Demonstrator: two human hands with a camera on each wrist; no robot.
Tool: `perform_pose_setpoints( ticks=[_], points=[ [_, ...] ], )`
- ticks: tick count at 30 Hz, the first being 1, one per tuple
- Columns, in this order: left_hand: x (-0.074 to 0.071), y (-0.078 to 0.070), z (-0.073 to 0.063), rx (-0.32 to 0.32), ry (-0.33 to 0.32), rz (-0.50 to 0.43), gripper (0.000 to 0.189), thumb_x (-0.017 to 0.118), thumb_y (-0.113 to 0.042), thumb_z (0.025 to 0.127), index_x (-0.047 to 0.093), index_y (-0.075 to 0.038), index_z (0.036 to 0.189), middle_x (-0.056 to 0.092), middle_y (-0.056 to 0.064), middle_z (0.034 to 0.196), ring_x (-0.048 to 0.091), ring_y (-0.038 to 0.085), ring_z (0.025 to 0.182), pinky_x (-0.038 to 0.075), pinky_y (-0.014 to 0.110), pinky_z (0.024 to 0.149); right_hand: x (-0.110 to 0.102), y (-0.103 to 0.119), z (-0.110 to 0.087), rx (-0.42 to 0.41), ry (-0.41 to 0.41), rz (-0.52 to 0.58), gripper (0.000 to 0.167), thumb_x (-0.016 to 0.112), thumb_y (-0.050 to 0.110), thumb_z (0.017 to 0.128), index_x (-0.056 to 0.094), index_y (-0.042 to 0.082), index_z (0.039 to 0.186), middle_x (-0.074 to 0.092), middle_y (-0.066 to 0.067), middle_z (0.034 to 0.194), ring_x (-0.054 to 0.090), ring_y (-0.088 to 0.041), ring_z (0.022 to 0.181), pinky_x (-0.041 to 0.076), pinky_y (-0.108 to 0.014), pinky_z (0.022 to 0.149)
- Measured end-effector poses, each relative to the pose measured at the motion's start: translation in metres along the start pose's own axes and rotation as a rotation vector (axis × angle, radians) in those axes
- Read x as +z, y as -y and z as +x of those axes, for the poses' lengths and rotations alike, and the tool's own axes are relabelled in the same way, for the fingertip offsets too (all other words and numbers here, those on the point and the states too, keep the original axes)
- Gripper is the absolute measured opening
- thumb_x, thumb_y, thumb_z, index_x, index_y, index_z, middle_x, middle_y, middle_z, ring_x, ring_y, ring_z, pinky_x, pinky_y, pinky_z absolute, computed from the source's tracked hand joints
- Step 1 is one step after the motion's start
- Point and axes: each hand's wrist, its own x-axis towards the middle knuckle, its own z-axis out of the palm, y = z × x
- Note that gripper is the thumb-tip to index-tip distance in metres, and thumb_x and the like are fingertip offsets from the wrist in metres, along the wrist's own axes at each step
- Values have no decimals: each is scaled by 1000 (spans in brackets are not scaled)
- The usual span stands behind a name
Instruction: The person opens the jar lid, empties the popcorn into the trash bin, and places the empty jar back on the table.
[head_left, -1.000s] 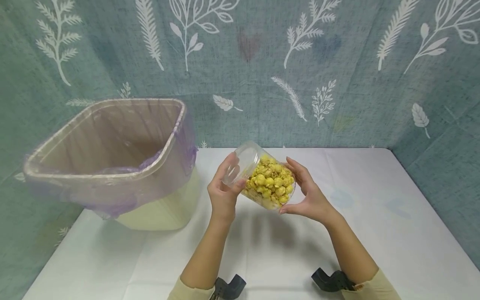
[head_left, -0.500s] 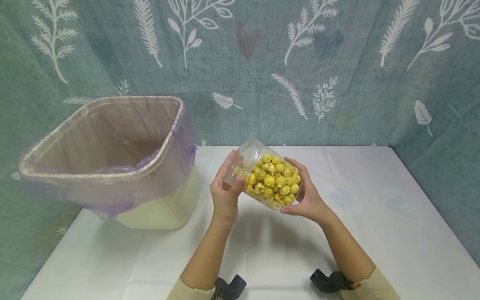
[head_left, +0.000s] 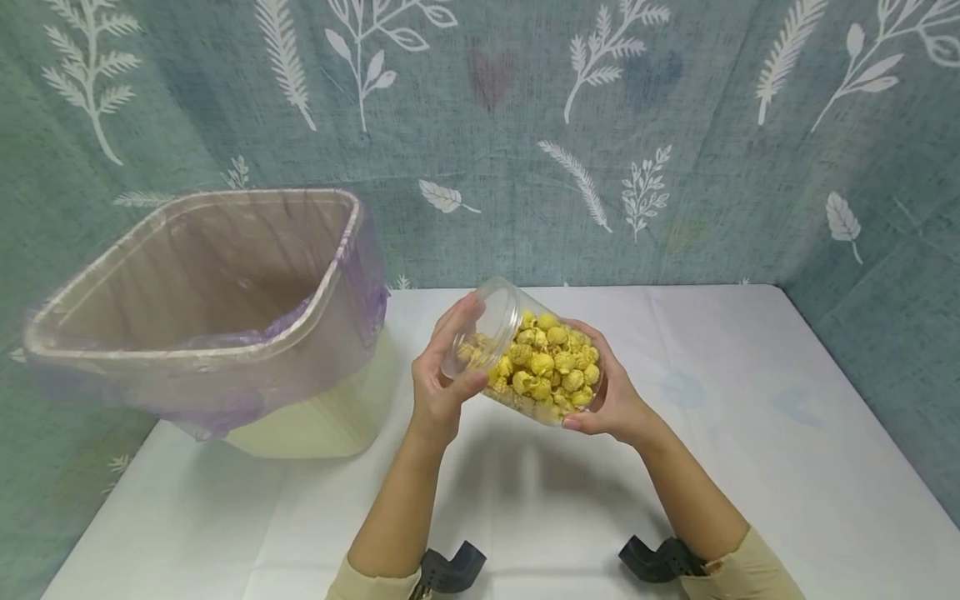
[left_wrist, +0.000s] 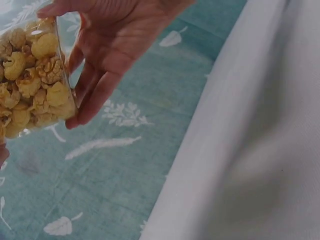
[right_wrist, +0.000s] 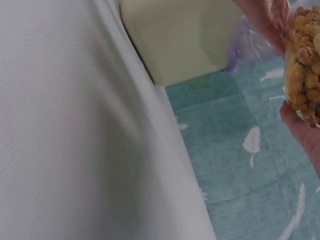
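A clear plastic jar (head_left: 525,407) full of yellow popcorn (head_left: 551,362) is held tilted above the table, its lid end (head_left: 497,304) up to the left. My left hand (head_left: 441,379) grips that end, thumb in front and fingers behind. Around the base, my right hand (head_left: 621,400) holds on with its thumb underneath and its fingers partly hidden behind the jar. The left wrist view shows the right hand (left_wrist: 112,47) against the base, with the jar cut off by the frame. In the right wrist view the jar (right_wrist: 302,70) sits at the right edge, between both hands.
A pale yellow bin (head_left: 322,421) lined with a translucent purple bag (head_left: 247,396) stands on the left of the table, its mouth facing up. White cloth (head_left: 750,467) covers the table. A teal leaf-patterned curtain (head_left: 517,200) hangs behind and at both sides.
My right hand has closed in around the jar's base, its fingers now nearer the jar. The left hand has shifted slightly at the lid end, and popcorn now shows further toward the lid.
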Motion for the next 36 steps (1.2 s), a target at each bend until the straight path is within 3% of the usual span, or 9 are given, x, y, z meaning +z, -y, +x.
perform_pose_setpoints(
  ticks=[12, 19, 23, 26, 29, 32, 36],
  points=[
    [7, -13, 0, 85, -58, 48, 92, 70, -54, 78, 41, 13, 134, 48, 5, 137, 45, 23, 127, 35, 39, 108, 8, 7, -1, -38, -49, -19, 100, 83, 18, 71, 19, 17, 148, 36, -4, 136, 51, -16, 119, 55, -35, 84],
    [8, -7, -2, 44, -110, 65, 93, 70, -58, 76, 44, 11, 133, 49, 10, 136, 47, 24, 127, 37, 47, 106, 7, 4, -1, -14, -70, -1, 102, 84, 14, 70, 19, 19, 148, 36, -6, 136, 52, -17, 118, 55, -35, 83],
    [9, -10, -1, 44, -120, 79, 92, 70, -58, 76, 45, 10, 133, 50, 10, 136, 47, 25, 127, 36, 52, 105, 7, 3, -2, -40, -76, -2, 101, 84, 14, 70, 20, 20, 148, 36, -7, 135, 52, -17, 117, 55, -35, 83],
    [9, -14, 1, 59, -83, 74, 89, 72, -56, 76, 46, 7, 134, 48, 11, 138, 44, 28, 128, 37, 54, 103, 7, 4, -1, -79, -78, -20, 100, 84, 17, 70, 21, 21, 148, 35, -5, 136, 50, -17, 119, 54, -34, 85],
    [5, -17, 3, 58, -9, 45, 84, 74, -54, 75, 48, -3, 137, 43, 10, 141, 39, 29, 129, 39, 47, 103, 6, 8, 0, -86, -70, -41, 100, 85, 21, 70, 21, 21, 147, 34, -4, 136, 48, -16, 118, 54, -32, 85],
    [-2, -15, 4, 61, 58, 1, 84, 77, -54, 71, 49, -11, 138, 40, 9, 143, 34, 30, 133, 37, 40, 108, 5, 10, -1, -34, -45, -21, 100, 84, 21, 70, 21, 21, 147, 35, -4, 135, 50, -15, 117, 55, -33, 83],
    [-6, -9, 5, 85, 64, -18, 88, 78, -56, 65, 51, -13, 137, 43, 7, 143, 31, 31, 137, 26, 41, 114, 6, 7, -3, 50, 0, 35, 98, 81, 21, 74, 16, 22, 148, 31, -6, 138, 50, -16, 119, 55, -34, 84]
  ],
)
